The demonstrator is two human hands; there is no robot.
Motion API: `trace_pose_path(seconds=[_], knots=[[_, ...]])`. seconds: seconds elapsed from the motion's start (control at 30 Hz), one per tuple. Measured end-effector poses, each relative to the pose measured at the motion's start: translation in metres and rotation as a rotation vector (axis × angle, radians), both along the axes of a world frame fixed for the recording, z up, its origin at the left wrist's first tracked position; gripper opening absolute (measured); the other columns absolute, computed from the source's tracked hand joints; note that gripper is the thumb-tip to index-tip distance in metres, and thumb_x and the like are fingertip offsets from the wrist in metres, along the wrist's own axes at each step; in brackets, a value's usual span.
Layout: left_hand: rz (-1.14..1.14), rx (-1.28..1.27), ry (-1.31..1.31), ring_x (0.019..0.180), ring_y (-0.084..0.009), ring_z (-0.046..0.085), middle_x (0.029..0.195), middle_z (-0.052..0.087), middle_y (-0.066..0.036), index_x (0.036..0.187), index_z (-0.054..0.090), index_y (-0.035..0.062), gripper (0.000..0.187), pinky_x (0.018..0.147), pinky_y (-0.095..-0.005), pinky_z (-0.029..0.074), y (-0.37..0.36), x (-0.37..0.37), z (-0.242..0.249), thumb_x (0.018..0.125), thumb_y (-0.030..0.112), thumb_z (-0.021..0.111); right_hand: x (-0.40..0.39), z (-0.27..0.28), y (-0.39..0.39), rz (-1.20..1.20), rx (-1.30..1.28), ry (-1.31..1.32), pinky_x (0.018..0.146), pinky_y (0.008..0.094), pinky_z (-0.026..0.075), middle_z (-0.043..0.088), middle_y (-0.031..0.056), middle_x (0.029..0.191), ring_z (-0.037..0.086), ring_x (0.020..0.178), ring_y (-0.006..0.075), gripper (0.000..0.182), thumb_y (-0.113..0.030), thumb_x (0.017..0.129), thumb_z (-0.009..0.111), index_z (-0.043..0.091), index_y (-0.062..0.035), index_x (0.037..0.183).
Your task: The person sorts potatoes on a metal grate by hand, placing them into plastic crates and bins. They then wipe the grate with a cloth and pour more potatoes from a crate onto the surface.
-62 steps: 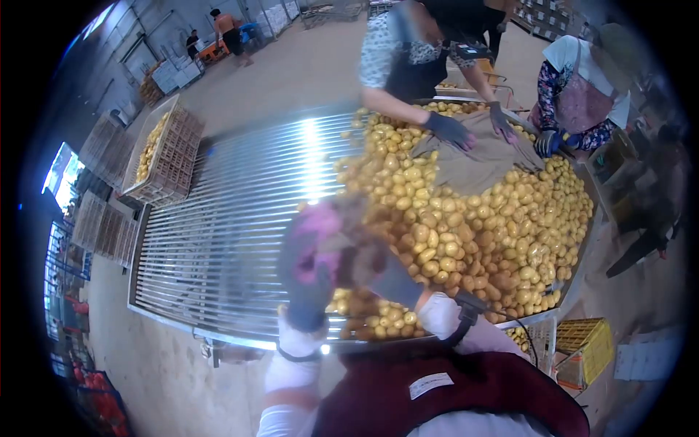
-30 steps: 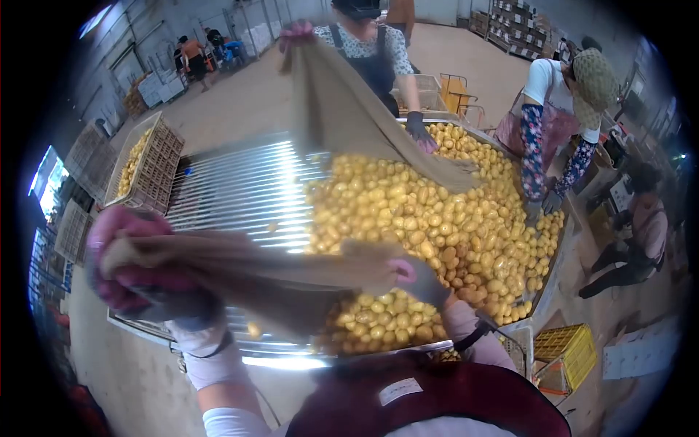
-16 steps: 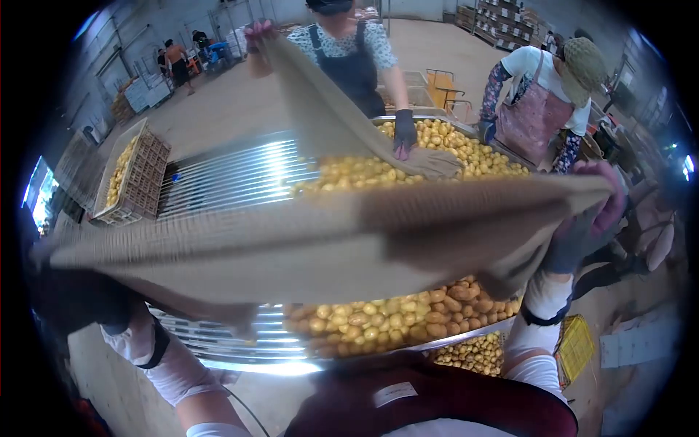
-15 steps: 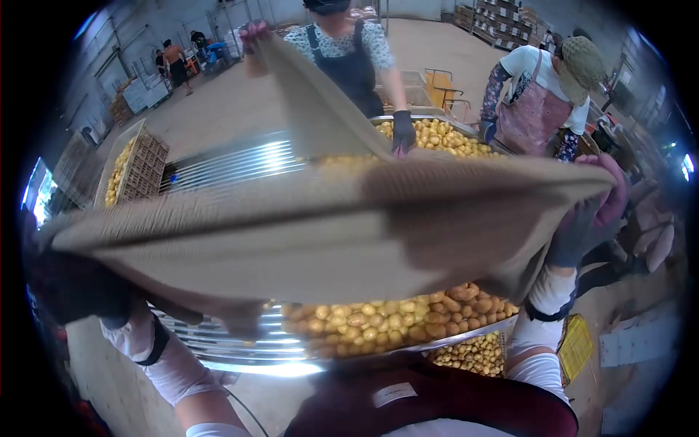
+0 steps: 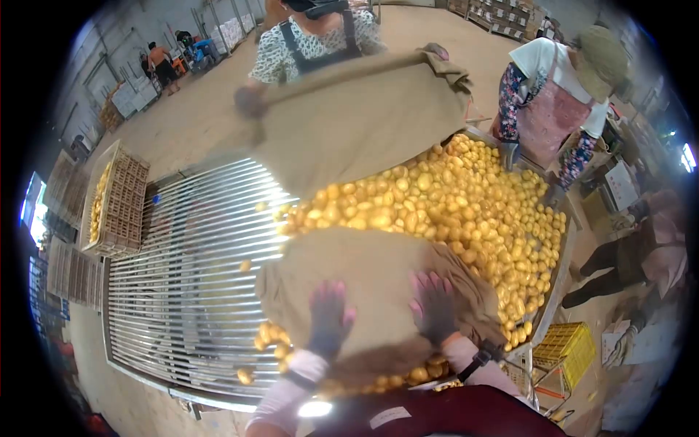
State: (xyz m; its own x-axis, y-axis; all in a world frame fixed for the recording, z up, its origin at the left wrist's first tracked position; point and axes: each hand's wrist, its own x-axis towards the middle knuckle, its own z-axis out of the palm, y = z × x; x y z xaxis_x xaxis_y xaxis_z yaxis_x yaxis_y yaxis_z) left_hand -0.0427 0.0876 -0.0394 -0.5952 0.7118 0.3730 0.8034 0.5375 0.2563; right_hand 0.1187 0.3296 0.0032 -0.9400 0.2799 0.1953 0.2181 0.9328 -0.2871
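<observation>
A grey wall (image 5: pixel 159 23) borders the tan floor (image 5: pixel 211 109), with a bright opening (image 5: pixel 33 207) at far left.

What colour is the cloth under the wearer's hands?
The cloth is tan-brown, darker toward its right edge; it shows best in the head view.

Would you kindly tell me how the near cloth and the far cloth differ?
The near cloth lies spread over potatoes, while the far cloth is held up. The left hand and right hand rest flat on the near cloth; a co-worker's hands hold the far cloth. Both are brown.
</observation>
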Motion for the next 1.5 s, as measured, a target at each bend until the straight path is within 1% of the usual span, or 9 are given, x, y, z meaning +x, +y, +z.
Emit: trace_pose_path(seconds=[0.3, 0.53, 0.7, 0.87, 1.03, 1.13, 1.27, 1.4, 1.5], knots=[[0.238, -0.164, 0.03, 0.148, -0.0422, 0.029, 0.158, 0.037, -0.018, 0.156, 0.035, 0.0091, 0.068, 0.118, -0.0621, 0.021, 0.081, -0.137, -0.046, 0.098, 0.039, 0.056, -0.154, -0.042, 0.085, -0.097, -0.069, -0.046, 0.117, 0.0531, 0.029, 0.044, 0.0281, 0.147, 0.041, 0.137, 0.0449, 0.061, -0.032, 0.1, 0.049, 0.038, 0.0005, 0.149], [0.016, -0.106, -0.098, 0.151, -0.0407, 0.022, 0.161, 0.03, -0.018, 0.155, 0.033, 0.0081, 0.068, 0.117, -0.0647, 0.02, 0.021, -0.085, -0.053, 0.098, 0.039, 0.053, -0.124, -0.068, 0.021, 0.016, 0.096, 0.139, 0.113, 0.053, 0.034, 0.049, 0.029, 0.137, 0.045, 0.13, 0.0479, 0.065, -0.032, 0.095, 0.059, 0.039, 0.0063, 0.144], [-0.078, -0.695, -0.326, 0.151, -0.0438, 0.021, 0.161, 0.03, -0.02, 0.155, 0.03, 0.0001, 0.086, 0.118, -0.0664, 0.014, -0.013, -0.047, -0.003, 0.089, 0.042, 0.065, -0.12, 0.005, -0.025, 0.379, -0.137, -0.275, 0.106, 0.048, 0.042, 0.058, 0.0238, 0.128, 0.052, 0.125, 0.0408, 0.052, -0.03, 0.093, 0.064, 0.055, 0.002, 0.133], [0.236, -0.364, -0.427, 0.154, -0.0447, 0.01, 0.166, 0.019, -0.018, 0.154, 0.034, -0.0022, 0.09, 0.12, -0.0645, 0.005, 0.048, -0.149, -0.042, 0.081, 0.034, 0.073, -0.225, -0.087, 0.001, 0.165, -0.828, -0.066, 0.09, 0.0366, 0.05, 0.07, 0.0168, 0.111, 0.066, 0.105, 0.03, 0.047, -0.043, 0.093, 0.066, 0.064, -0.0078, 0.124], [0.313, -0.6, -0.453, 0.153, -0.0451, 0.013, 0.162, 0.027, -0.02, 0.131, 0.063, -0.0043, 0.055, 0.12, -0.0656, 0.009, 0.046, -0.162, -0.014, 0.085, 0.026, 0.068, -0.247, -0.084, -0.026, 0.044, -0.582, -0.447, 0.088, 0.0418, 0.049, 0.071, 0.0135, 0.106, 0.066, 0.103, 0.0304, 0.047, -0.04, 0.091, 0.069, 0.064, -0.0119, 0.128], [0.018, -0.645, -0.209, 0.152, -0.0458, 0.015, 0.157, 0.034, -0.024, 0.119, 0.069, -0.0035, 0.044, 0.119, -0.0671, 0.011, -0.019, -0.107, -0.044, 0.088, 0.027, 0.063, -0.188, -0.029, -0.035, 0.402, -0.432, -0.463, 0.09, 0.0459, 0.049, 0.069, 0.009, 0.096, 0.064, 0.104, 0.0327, 0.045, -0.041, 0.088, 0.07, 0.066, -0.0128, 0.123], [-0.11, -0.488, -0.258, 0.151, -0.0514, 0.012, 0.156, 0.033, -0.029, 0.122, 0.067, -0.0053, 0.054, 0.119, -0.0693, 0.007, -0.04, -0.076, -0.033, 0.086, 0.035, 0.063, -0.167, -0.024, -0.021, 0.521, -0.388, -0.393, 0.09, 0.0427, 0.05, 0.066, 0.0077, 0.092, 0.062, 0.103, 0.0278, 0.036, -0.037, 0.088, 0.071, 0.068, -0.0095, 0.111], [0.134, -0.323, -0.035, 0.15, -0.0521, 0.012, 0.155, 0.032, -0.032, 0.131, 0.058, -0.0099, 0.07, 0.119, -0.0684, 0.005, 0.005, -0.146, -0.066, 0.083, 0.04, 0.068, -0.235, -0.077, -0.032, 0.068, -1.296, -0.321, 0.092, 0.0351, 0.05, 0.065, 0.006, 0.105, 0.061, 0.106, 0.0208, 0.039, -0.033, 0.098, 0.061, 0.062, -0.0061, 0.126], [0.293, -0.125, -0.107, 0.151, -0.0478, 0.015, 0.154, 0.032, -0.033, 0.137, 0.048, -0.015, 0.074, 0.121, -0.0647, 0.005, 0.019, -0.2, -0.118, 0.082, 0.03, 0.07, -0.295, -0.125, -0.038, 0.052, -1.248, -0.23, 0.089, 0.0321, 0.051, 0.066, 0.0065, 0.118, 0.061, 0.107, 0.0172, 0.037, -0.031, 0.106, 0.049, 0.057, -0.0053, 0.132]])
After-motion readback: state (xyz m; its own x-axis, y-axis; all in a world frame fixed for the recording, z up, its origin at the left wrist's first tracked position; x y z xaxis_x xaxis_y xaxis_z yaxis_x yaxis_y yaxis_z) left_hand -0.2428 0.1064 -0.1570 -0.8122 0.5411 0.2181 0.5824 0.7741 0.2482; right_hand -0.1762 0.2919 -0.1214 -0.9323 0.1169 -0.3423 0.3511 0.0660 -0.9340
